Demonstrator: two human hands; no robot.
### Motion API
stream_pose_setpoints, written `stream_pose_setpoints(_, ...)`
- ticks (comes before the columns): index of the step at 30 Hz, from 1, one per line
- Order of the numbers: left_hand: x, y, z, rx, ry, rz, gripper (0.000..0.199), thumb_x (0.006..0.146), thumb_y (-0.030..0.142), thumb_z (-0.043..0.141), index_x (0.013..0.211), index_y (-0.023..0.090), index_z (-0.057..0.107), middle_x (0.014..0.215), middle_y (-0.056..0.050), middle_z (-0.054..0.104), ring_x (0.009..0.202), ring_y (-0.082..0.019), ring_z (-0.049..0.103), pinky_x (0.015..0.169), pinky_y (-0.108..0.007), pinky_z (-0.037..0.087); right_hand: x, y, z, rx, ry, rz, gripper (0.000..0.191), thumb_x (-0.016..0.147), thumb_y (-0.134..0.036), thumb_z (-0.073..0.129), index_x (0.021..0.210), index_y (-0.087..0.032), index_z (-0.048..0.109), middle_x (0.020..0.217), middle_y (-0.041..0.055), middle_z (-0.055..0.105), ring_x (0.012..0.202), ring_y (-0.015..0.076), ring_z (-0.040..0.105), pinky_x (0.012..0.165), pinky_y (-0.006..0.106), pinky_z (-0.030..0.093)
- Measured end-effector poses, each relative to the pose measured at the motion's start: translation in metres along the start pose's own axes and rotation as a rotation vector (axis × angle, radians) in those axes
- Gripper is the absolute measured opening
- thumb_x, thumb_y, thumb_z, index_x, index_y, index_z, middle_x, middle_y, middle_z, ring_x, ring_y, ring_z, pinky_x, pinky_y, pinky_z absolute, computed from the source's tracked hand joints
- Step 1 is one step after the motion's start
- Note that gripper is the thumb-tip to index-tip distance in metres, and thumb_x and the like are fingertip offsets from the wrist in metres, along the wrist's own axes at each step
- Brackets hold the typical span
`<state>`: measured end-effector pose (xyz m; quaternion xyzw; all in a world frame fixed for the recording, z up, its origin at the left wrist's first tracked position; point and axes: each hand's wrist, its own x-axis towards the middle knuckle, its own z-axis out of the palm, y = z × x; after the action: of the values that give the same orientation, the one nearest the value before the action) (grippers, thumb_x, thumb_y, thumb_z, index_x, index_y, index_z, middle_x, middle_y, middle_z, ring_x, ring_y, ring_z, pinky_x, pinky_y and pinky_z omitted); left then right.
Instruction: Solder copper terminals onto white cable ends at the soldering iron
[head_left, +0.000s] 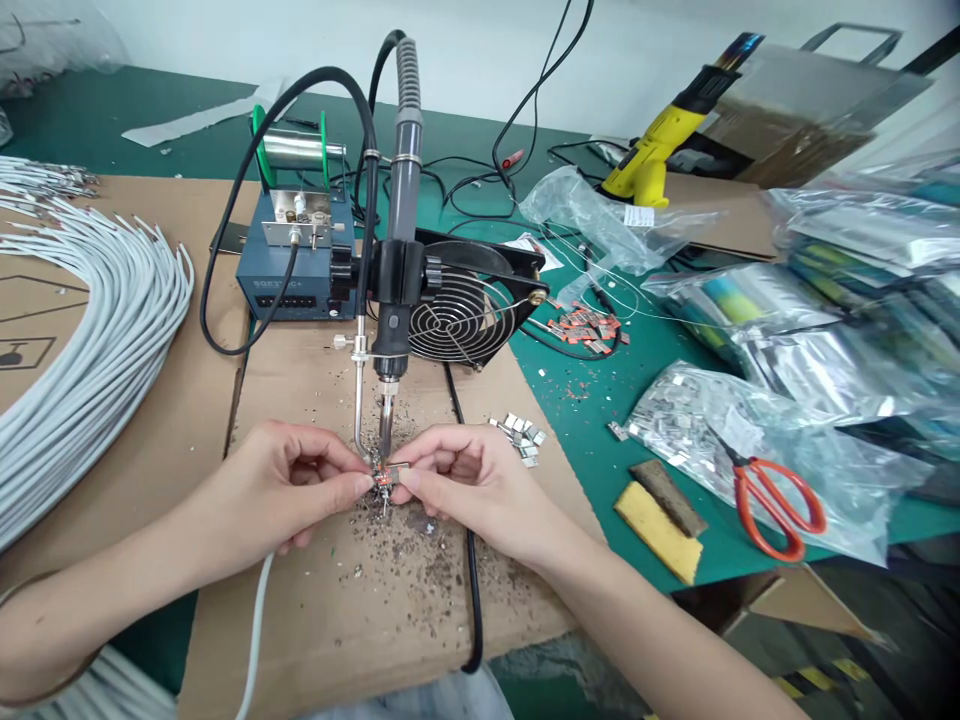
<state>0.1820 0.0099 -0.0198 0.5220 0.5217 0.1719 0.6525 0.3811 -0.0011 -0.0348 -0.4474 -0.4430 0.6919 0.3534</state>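
Observation:
At the tip of the upright soldering iron (388, 420), my two hands nearly meet. My left hand (300, 490) is pinched on the end of a white cable (259, 625), which hangs out below the palm; its tip is hidden by the fingers. Between thumb and forefinger my right hand (461, 485) grips a small metal connector (395, 474) with an orange part, turned toward the cable end. A thin solder feed tube (358, 400) comes down beside the iron and ends near the fingertips. Whether the iron's tip touches the connector, I cannot tell.
Bundled white cables (142, 300) lie left. Behind stand a blue solder feeder (262, 265), solder spool (292, 150) and fan (465, 310). Loose metal connectors (521, 435), orange pieces (585, 325), sponges (660, 530), red-handled scissors (780, 505) and a yellow heat gun (652, 155) lie right.

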Motion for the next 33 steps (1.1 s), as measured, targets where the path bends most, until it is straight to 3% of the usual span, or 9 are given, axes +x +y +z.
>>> stream_pose_setpoints(10, -0.001, 0.001, -0.001, -0.019, -0.003, 0.016, 0.015, 0.073, 0.032, 0.074, 0.071, 0.017, 0.073, 0.046, 0.008, 0.052, 0.032, -0.002, 0.041, 0.029, -0.008, 0.032, -0.003, 0.004, -0.002, -0.015, -0.045, -0.094, 0.021, 0.072, -0.034, 0.080, 0.080, -0.017, 0.072, 0.067, 0.0022, 0.071, 0.058, 0.0116, 0.061, 0.048, 0.021, 0.042)
stream_pose_setpoints(18, 0.002, -0.005, -0.001, 0.020, -0.017, -0.099, 0.021, 0.075, 0.037, 0.072, 0.072, 0.016, 0.069, 0.047, 0.007, 0.056, 0.030, -0.003, 0.046, 0.028, -0.009, 0.037, -0.001, 0.003, 0.001, -0.027, -0.001, -0.007, 0.026, 0.066, -0.034, 0.086, 0.076, -0.015, 0.071, 0.064, 0.0018, 0.071, 0.050, 0.0080, 0.053, 0.046, 0.020, 0.041)
stream_pose_setpoints(25, -0.004, -0.007, 0.001, -0.156, -0.119, -0.094, 0.019, 0.068, 0.029, 0.081, 0.078, 0.016, 0.071, 0.053, 0.007, 0.061, 0.037, -0.006, 0.054, 0.034, -0.012, 0.045, -0.009, 0.001, 0.001, -0.035, -0.040, -0.007, 0.027, 0.064, -0.032, 0.088, 0.073, -0.016, 0.069, 0.061, -0.0001, 0.070, 0.051, 0.0087, 0.057, 0.045, 0.019, 0.042)
stream_pose_setpoints(29, -0.018, -0.012, 0.012, -0.293, -0.227, -0.150, 0.027, 0.058, 0.024, 0.088, 0.076, 0.016, 0.069, 0.051, 0.009, 0.062, 0.038, -0.008, 0.056, 0.037, -0.015, 0.048, -0.024, -0.001, 0.003, 0.017, -0.080, -0.016, 0.026, 0.064, -0.031, 0.087, 0.074, -0.016, 0.068, 0.060, -0.0013, 0.068, 0.052, 0.0083, 0.058, 0.049, 0.019, 0.044)
stream_pose_setpoints(33, -0.034, -0.023, 0.034, -0.391, -0.212, -0.150, 0.024, 0.056, 0.026, 0.089, 0.065, 0.015, 0.069, 0.048, 0.004, 0.065, 0.039, -0.007, 0.055, 0.041, -0.016, 0.043, -0.046, -0.001, 0.004, 0.080, -0.133, 0.012, 0.027, 0.065, -0.029, 0.088, 0.074, -0.015, 0.066, 0.060, -0.0021, 0.067, 0.049, 0.0062, 0.055, 0.049, 0.017, 0.042)
